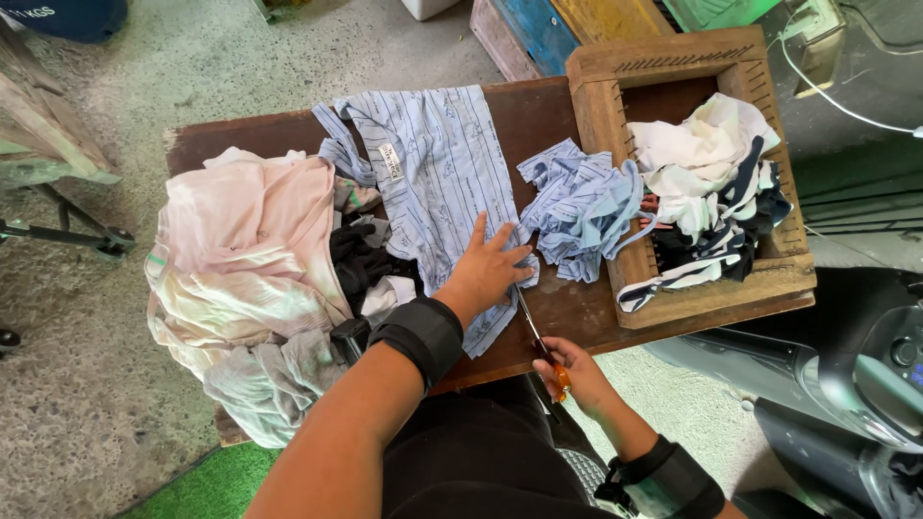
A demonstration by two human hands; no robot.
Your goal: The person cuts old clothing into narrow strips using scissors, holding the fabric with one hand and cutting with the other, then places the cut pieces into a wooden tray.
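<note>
A: Entry, cloth. Your left hand (486,269) lies flat, fingers spread, pressing the blue striped shirt (433,183) onto the wooden table (538,115). It looks thin, creased, pale blue with fine stripes, a label near the collar.

B: And your right hand (577,375)?

A: Fingers closed through the orange handles of the scissors (538,336); blades point at the hem just beside your left fingertips.

B: Progress?

A: Judged partway: cut blue strips (577,207) lie beyond your fingertips, more scraps fill the wooden tray (711,298). Most of the shirt remains whole; the pink pile (240,259) appears untouched.
</note>
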